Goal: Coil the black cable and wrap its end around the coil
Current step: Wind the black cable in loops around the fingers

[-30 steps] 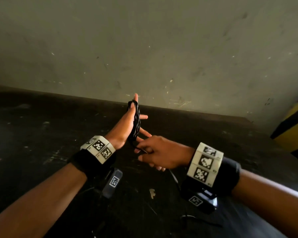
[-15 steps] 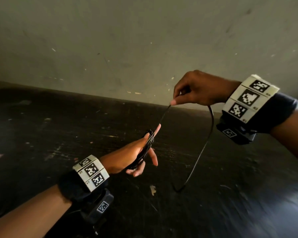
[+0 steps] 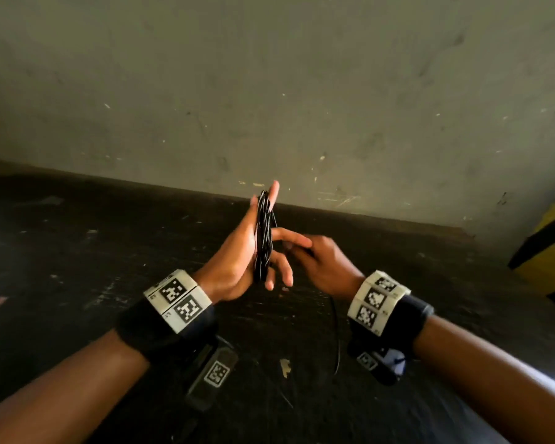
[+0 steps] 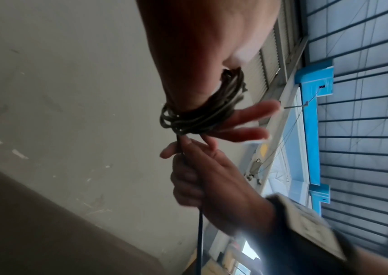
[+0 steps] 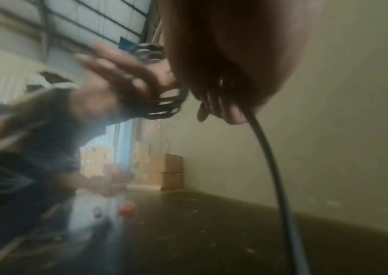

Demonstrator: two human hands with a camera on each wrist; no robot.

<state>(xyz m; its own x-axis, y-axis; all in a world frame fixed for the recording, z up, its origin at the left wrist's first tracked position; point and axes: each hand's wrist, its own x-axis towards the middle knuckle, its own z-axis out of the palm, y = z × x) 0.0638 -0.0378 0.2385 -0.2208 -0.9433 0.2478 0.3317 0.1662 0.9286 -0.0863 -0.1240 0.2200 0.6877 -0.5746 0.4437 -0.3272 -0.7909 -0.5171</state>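
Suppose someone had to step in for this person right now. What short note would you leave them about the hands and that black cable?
Left hand: held flat, fingers straight, with the coil looped around it.
Right hand: close beside the left, gripping the loose cable just below the coil.
Done: several loops are wound.
Left: a tail hangs down from the right hand; its length is unclear. Finish winding, then wrap the end around the coil.

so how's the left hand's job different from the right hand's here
The left hand stands upright with straight fingers, and the black cable coil is looped around it. The right hand is curled, its grip closed on the loose cable strand that hangs below. Both touch the same black cable, close together above the dark floor.
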